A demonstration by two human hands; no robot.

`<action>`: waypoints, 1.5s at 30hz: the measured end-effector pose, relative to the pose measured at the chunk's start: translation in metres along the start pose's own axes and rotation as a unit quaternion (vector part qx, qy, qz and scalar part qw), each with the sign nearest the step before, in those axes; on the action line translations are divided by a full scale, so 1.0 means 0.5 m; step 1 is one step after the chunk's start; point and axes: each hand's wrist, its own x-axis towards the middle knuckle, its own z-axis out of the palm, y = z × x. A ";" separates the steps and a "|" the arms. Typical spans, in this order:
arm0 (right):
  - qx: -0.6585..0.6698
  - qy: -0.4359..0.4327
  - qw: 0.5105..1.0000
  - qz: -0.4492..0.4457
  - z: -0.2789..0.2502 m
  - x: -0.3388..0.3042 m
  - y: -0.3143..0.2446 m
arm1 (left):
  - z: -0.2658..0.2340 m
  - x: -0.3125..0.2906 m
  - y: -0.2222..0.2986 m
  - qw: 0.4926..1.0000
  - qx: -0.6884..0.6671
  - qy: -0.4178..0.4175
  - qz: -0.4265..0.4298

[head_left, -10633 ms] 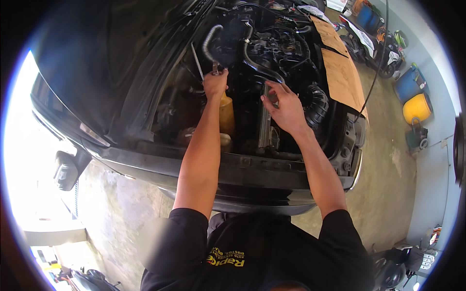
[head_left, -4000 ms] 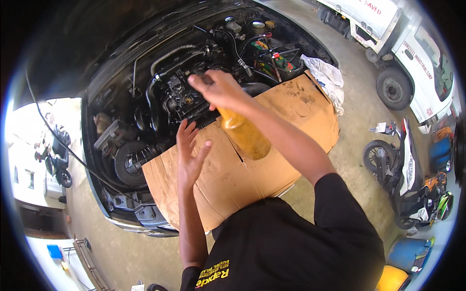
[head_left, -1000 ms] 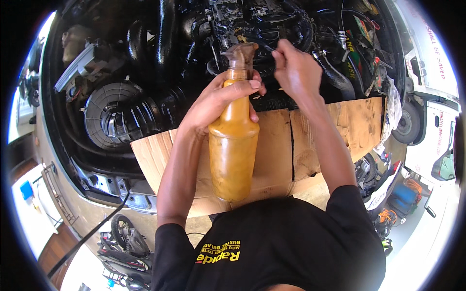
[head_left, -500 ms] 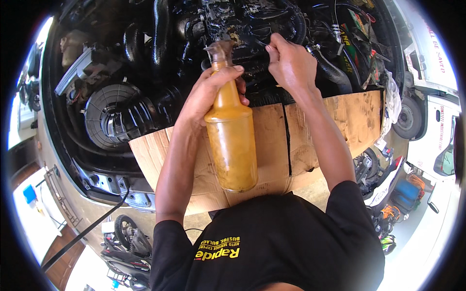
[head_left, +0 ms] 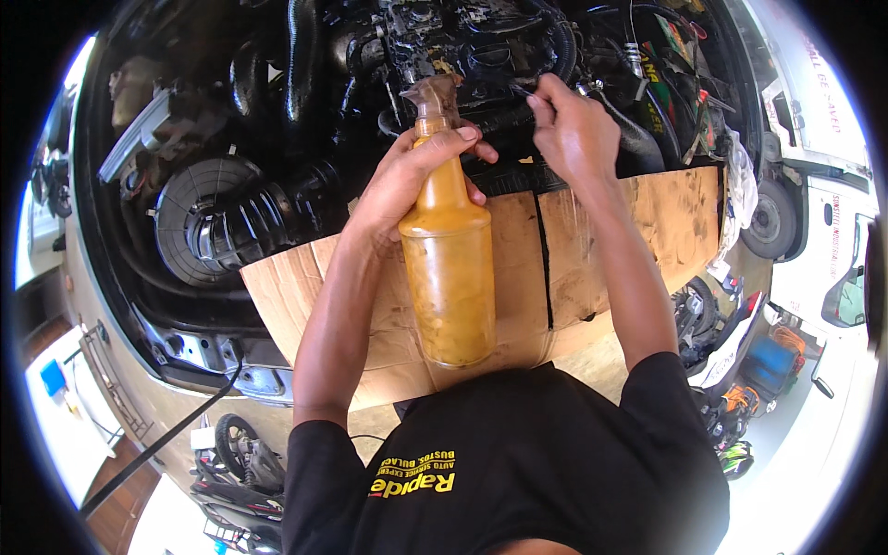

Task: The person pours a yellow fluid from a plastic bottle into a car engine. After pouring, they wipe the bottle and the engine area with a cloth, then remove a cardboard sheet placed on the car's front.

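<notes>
My left hand (head_left: 407, 176) is wrapped round the neck of a yellow spray bottle (head_left: 451, 296), which has a stained, brownish spray head. The bottle stands nearly upright in the picture, its head toward the dark, wet-looking engine (head_left: 490, 57). Over the engine's near right part, my right hand (head_left: 578, 139) is closed in a fist. A thin, dark end shows at its fingertips, too small to name. Behind the bottle lies a stained cardboard sheet (head_left: 638, 222), spread along the front edge of the engine bay.
Left of my hands sits a round black air filter housing (head_left: 208, 199) with a ribbed duct. A thin black rod (head_left: 166, 435) slants up to the bay's edge. A clear plastic bag (head_left: 737, 190) hangs at the right. Motorcycles (head_left: 236, 472) and a white vehicle (head_left: 844, 208) stand around.
The bottle and my left hand have shifted slightly right. My right hand has moved a little right and nearer to me. The whole view has shifted slightly too.
</notes>
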 end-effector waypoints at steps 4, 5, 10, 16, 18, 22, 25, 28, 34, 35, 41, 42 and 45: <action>0.022 0.044 0.998 -0.033 0.019 0.004 0.004 | -0.002 0.002 -0.001 1.000 -0.011 -0.002 -0.011; 0.030 0.035 0.997 -0.065 0.033 0.017 -0.010 | 0.001 0.004 -0.001 1.000 -0.009 -0.003 -0.001; 0.020 0.023 0.997 -0.077 0.041 0.048 -0.021 | -0.014 0.000 0.001 1.000 -0.010 -0.006 0.017; 0.013 0.020 1.000 -0.014 0.025 0.000 -0.005 | 0.000 0.006 0.009 0.999 0.006 -0.033 0.003; 0.022 0.021 0.998 -0.049 0.054 0.028 -0.026 | 0.006 0.014 0.003 0.999 0.014 -0.037 0.011; 0.025 0.017 0.999 -0.018 0.015 0.015 0.001 | -0.020 0.009 0.007 1.000 -0.005 -0.007 0.001; 0.026 0.036 0.999 -0.009 0.017 0.005 0.015 | -0.008 0.000 0.010 1.000 -0.006 -0.012 0.016; 0.026 0.020 0.999 -0.034 0.041 0.020 -0.012 | 0.015 0.010 0.009 0.999 0.011 -0.042 0.022; 0.023 0.006 1.000 -0.016 -0.004 0.020 0.011 | -0.016 0.001 0.006 1.000 -0.012 -0.007 0.017; 0.014 0.007 1.000 0.002 -0.004 0.006 0.013 | -0.003 -0.006 0.009 1.000 -0.004 -0.020 0.022; 0.015 0.006 0.998 -0.058 0.022 0.037 -0.002 | -0.002 0.014 0.000 0.999 0.010 -0.036 0.005; 0.014 0.008 0.999 -0.042 0.010 0.033 0.009 | -0.008 0.012 -0.001 1.000 0.003 -0.027 0.008; 0.008 -0.015 0.999 0.047 -0.020 0.018 0.051 | -0.002 -0.003 0.001 1.000 -0.004 -0.020 0.021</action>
